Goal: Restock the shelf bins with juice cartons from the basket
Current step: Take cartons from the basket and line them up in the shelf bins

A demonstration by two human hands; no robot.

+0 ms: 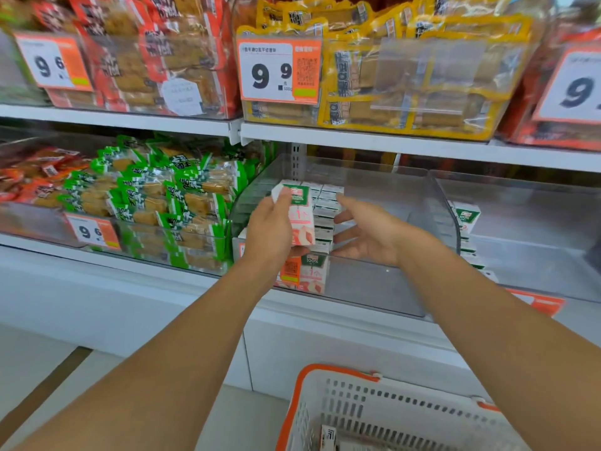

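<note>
My left hand grips a white, pink and green juice carton above the front left of a clear shelf bin. Several cartons lie in rows inside that bin, filling its left part. My right hand hovers open just right of the held carton, fingers spread over the stacked cartons. A white basket with an orange rim sits at the bottom of the view, and one carton shows inside it.
A second clear bin to the right holds several cartons along its left wall. Green snack packs fill the bin to the left. The upper shelf carries red and yellow snack bags and price tags.
</note>
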